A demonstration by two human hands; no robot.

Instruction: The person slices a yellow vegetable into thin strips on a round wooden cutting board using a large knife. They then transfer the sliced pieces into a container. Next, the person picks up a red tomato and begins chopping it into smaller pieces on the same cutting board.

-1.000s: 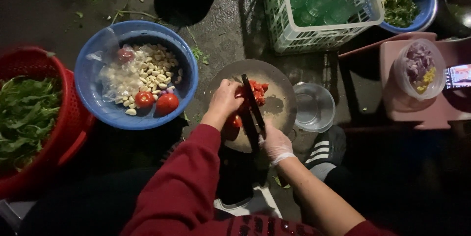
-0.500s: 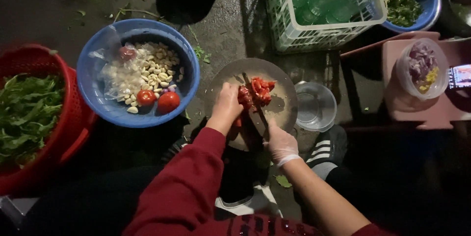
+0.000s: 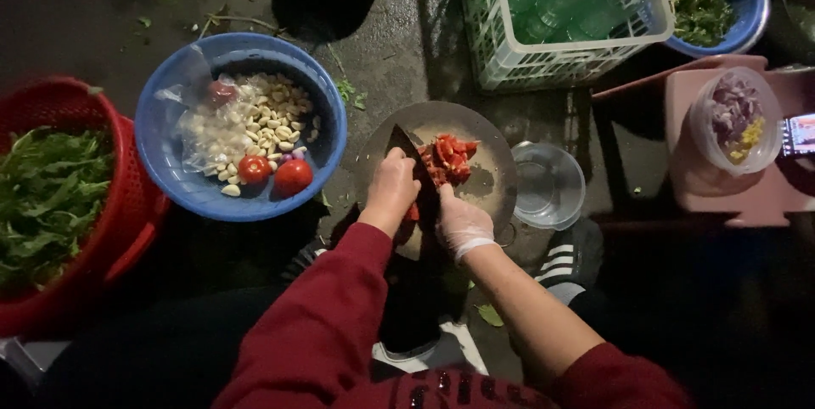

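A round grey cutting board (image 3: 488, 141) lies on the dark ground and carries a heap of chopped red tomato (image 3: 450, 158). My bare left hand (image 3: 390, 188) lies curled on the board's left side, pressing a tomato piece (image 3: 413, 212) that is mostly hidden under it. My right hand (image 3: 458, 224) wears a clear glove and grips the handle of a dark knife (image 3: 409, 154). The blade runs up and left between my two hands, its tip near the board's far left rim, just left of the heap.
To the left, a blue basin (image 3: 182, 184) holds peeled garlic (image 3: 276, 116), a plastic bag and two whole tomatoes (image 3: 291, 176). Around are a red colander of greens (image 3: 127, 197), a white crate of green glasses (image 3: 509, 56), a clear bowl (image 3: 548, 186), a pink stool (image 3: 722, 197) with a tub of chopped onion (image 3: 734, 118), and my shoe (image 3: 573, 256).
The knife has swung from the board's middle toward its left side, the blade now angled up and left. My right hand has moved up and left, closer to my left hand.
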